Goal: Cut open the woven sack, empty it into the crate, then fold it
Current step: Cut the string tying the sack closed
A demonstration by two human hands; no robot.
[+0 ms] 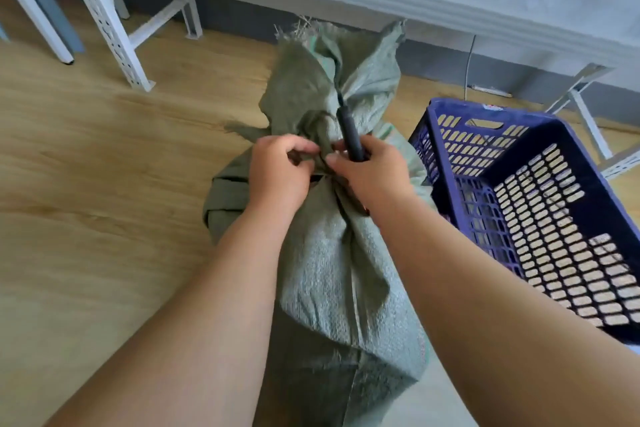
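A full green woven sack [332,267] lies on the wooden floor, its neck bunched and tied in the middle of the view, with the frayed mouth spreading beyond. My left hand [280,173] pinches the gathered fabric at the neck. My right hand [370,173] grips a black-handled cutting tool [348,128] whose handle points away from me over the sack's mouth; its blade is hidden at the neck. A blue perforated plastic crate [450,156] stands empty to the right, touching the sack.
White metal shelf legs [107,17] stand at the back left and more legs [585,107] behind the crate. A grey wall and dark baseboard [242,17] run across the back. Open wooden floor [104,166] lies to the left.
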